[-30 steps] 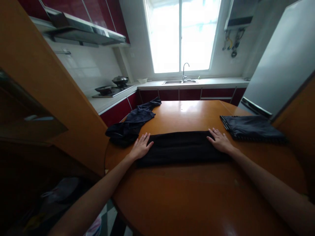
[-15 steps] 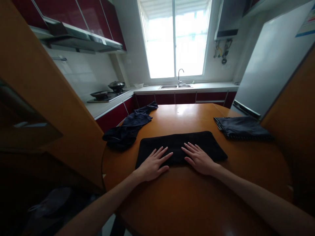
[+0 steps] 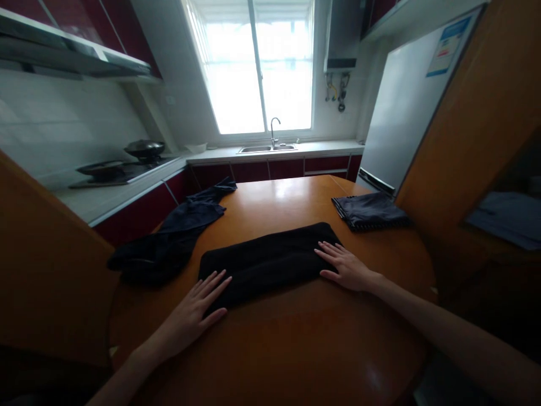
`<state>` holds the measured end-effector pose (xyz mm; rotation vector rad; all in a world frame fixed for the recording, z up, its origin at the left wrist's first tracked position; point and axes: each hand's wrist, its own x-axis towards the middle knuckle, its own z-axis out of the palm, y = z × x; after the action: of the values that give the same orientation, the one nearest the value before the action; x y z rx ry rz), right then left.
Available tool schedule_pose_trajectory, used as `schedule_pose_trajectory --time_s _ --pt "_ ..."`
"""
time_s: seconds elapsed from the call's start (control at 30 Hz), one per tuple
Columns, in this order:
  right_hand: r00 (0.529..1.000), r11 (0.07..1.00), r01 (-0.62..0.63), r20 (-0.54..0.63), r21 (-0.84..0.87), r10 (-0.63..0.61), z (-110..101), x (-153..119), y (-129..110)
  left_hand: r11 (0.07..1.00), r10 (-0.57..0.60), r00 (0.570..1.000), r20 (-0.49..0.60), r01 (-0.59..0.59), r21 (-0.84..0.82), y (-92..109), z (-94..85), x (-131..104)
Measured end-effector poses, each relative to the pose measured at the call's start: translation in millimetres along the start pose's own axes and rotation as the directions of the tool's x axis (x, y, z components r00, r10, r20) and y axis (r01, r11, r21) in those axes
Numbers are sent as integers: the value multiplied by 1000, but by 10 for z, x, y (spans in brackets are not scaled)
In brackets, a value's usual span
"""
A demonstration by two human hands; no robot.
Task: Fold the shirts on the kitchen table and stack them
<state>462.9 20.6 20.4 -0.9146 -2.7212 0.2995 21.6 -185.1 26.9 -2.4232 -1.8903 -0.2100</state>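
A black folded cloth [image 3: 270, 260] lies flat as a long rectangle on the wooden table [image 3: 287, 344]. My left hand [image 3: 196, 313] rests on its left end, palm down with the fingers spread. On the right end lies my right hand [image 3: 344, 266], also flat, fingers apart. Neither hand grips anything. Crumpled dark blue clothing [image 3: 181, 225] is at the table's left side, and a folded dark grey garment [image 3: 372, 211] sits at the right.
Behind the table run a white counter with a sink [image 3: 268, 149] and a stove with a lidded pan [image 3: 145, 149]. A refrigerator [image 3: 406, 107] stands at the back right. Wooden panels flank both sides.
My hands have moved apart, from near the middle of the black cloth to its two ends. The camera view has turned to the right.
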Motion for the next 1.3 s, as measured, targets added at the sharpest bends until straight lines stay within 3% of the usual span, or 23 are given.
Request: schedule_pose_trajectory --time_s 0.2,0.33,0.43,0.5,0.57,0.67,0.73,0.83,0.93,1.17,1.3 --pt "998 997 24 -52 70 -21 -39 -93 81 1000 6 1000 -16 -6 -17 -344 52 -182" --pt "990 987 -7 -135 158 28 -10 -31 120 999 -31 999 -6 31 -43 -383 55 -145" --pt "953 975 -79 -270 208 135 -38 148 94 993 -81 996 -46 77 -84 -145 -104 175" --pt "931 975 -114 -322 190 171 -81 339 -19 990 -97 992 -82 88 -108 161 -226 533" --pt "939 984 -107 -311 142 147 -107 558 -217 988 -94 990 -110 79 -134 511 -286 939" --pt "971 995 -47 -231 85 66 -44 844 -566 990 -27 998 -48 20 -139 936 -188 1448" --pt "986 996 -42 -157 75 54 66 960 -735 993 -40 999 -2 40 -110 1077 -23 1634" --pt "996 994 -82 -36 79 85 245 1021 -816 995 -39 999 26 42 -90 1095 230 1691" --pt "995 991 -95 1 95 95 338 1014 -781 995 -21 1000 0 21 -93 1026 352 1644" --pt "993 982 -113 -7 149 115 317 1012 -727 995 -8 1000 -19 6 -103 1000 365 1646" --pt "981 971 -189 -8 144 193 290 1024 -630 992 27 1000 -11 -29 -123 972 356 1650"
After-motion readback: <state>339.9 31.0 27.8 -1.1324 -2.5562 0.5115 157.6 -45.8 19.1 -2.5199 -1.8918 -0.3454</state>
